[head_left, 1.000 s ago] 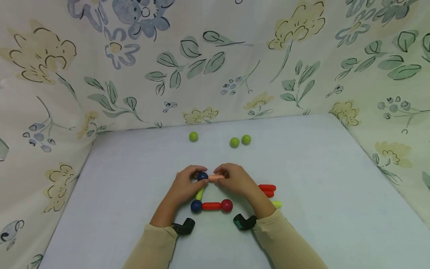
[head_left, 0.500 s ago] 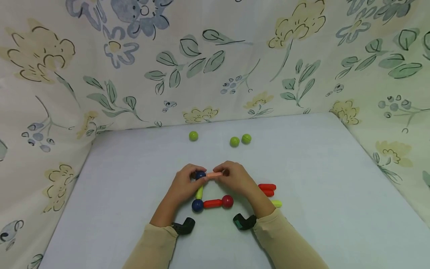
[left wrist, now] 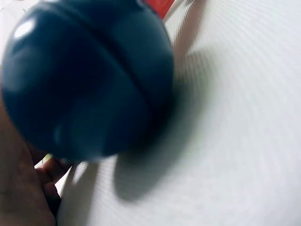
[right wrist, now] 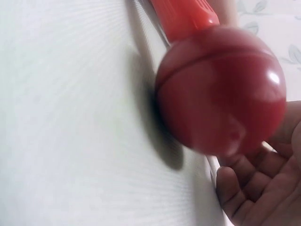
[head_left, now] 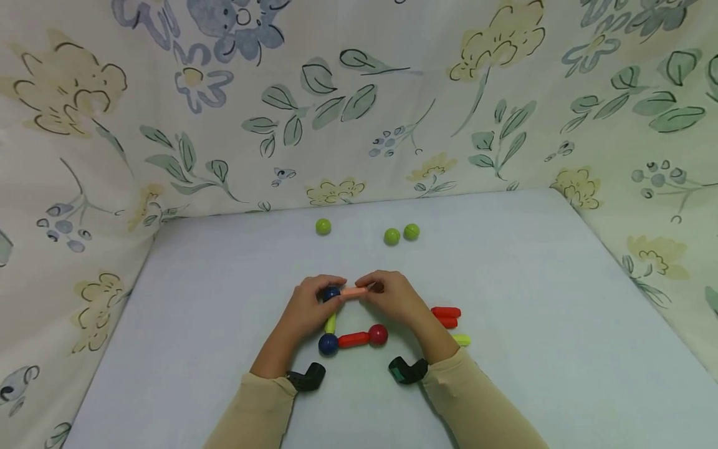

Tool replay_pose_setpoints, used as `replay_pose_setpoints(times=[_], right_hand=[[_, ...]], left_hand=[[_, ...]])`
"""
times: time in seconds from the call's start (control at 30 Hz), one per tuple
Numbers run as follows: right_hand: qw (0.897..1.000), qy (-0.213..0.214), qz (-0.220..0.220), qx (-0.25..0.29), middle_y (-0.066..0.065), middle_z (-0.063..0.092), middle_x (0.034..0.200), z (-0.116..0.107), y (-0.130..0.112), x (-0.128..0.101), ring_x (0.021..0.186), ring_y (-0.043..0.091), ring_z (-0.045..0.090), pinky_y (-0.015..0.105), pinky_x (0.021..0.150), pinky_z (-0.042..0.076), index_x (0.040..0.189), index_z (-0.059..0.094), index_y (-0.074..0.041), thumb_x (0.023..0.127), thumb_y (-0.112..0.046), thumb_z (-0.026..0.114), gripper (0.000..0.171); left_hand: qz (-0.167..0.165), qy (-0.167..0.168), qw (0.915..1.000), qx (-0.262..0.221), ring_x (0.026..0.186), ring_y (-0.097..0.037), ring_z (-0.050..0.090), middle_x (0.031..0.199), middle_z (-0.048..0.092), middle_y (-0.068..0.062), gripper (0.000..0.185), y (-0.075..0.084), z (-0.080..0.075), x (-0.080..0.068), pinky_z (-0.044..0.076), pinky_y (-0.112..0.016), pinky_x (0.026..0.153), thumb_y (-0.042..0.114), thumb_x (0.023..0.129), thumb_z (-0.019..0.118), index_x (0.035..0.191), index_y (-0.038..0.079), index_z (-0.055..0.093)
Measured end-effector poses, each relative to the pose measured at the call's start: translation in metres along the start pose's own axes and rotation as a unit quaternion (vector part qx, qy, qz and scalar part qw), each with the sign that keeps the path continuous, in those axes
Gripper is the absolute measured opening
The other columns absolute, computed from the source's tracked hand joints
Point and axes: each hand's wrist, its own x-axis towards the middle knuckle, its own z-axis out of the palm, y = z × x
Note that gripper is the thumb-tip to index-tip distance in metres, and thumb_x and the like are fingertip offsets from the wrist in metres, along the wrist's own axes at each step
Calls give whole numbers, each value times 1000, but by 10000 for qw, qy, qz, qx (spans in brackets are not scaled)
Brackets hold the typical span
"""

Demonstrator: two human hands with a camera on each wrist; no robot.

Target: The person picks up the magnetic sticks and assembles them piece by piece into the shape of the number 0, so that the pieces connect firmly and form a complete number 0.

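My left hand (head_left: 303, 312) grips a dark blue ball (head_left: 331, 293) between thumb and fingers. An orange stick (head_left: 353, 292) meets that ball's right side, and my right hand (head_left: 395, 300) pinches its other end. From the held ball a yellow-green stick (head_left: 330, 323) runs toward the near blue ball (head_left: 328, 345), which looms large in the left wrist view (left wrist: 89, 80). A red stick (head_left: 353, 340) links this ball to a dark red ball (head_left: 378, 335). In the right wrist view the red ball (right wrist: 221, 94) hides part of my right hand's fingers.
Two red sticks (head_left: 446, 312) and a yellow-green stick (head_left: 462, 340) lie right of my right forearm, partly hidden by it. Three green balls (head_left: 391, 236) sit farther back on the white table (head_left: 533, 268). Flowered cloth (head_left: 359, 156) hangs behind it.
Both hands hold on while the blue ball and orange stick shift slightly left and away. The red stick now tilts a little, its red ball end higher in the head view.
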Motion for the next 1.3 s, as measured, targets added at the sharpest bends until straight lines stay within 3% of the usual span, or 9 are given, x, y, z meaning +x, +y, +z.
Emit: replay_pose_setpoints(times=[0.4,0.6,0.8,1.0,1.17,1.3], right_hand=[[9999,-101,56,90,-6,70,106,-2,1,2,90,15,62,31,78,54,113,73,-20,89,-21,73,24],[9992,156,324,158,1,70,107,-28,-6,4,89,16,62,28,70,51,117,71,-15,91,-19,70,27],[9964,721,305,-328,13,62,128,-61,-7,28,99,27,62,36,72,53,130,62,-12,91,-17,69,40],[9950,349,579,-736,10,39,155,-65,3,46,113,30,58,41,85,53,143,49,-8,91,-10,67,55],[9922,231,646,-1041,14,57,138,-54,7,46,109,30,61,43,87,52,136,57,-8,88,-6,69,50],[9892,60,675,-1303,11,66,121,-46,4,43,104,26,62,43,87,52,131,63,-11,86,-14,73,46]], left_hand=[[-182,-62,9996,184,113,-22,56,114,69,5,24,-2,-1,-1,42,-51,99,34,87,74,109,25,74],[-313,-104,9995,-13,109,-19,56,112,68,5,21,0,1,-3,46,-47,97,34,88,73,108,26,74],[-320,-154,9993,-135,111,-18,56,116,67,6,22,-1,-1,-5,47,-47,97,36,90,70,110,27,73],[-426,-184,9988,-138,106,-16,56,113,67,9,17,-2,2,-7,48,-44,94,34,89,71,105,30,74],[-388,-152,9991,-127,106,-16,55,112,66,9,16,-1,2,-8,47,-44,93,34,89,70,104,30,74],[-376,-80,9992,-97,106,-16,54,112,66,9,16,1,-1,-8,45,-45,94,35,89,70,104,31,73]])
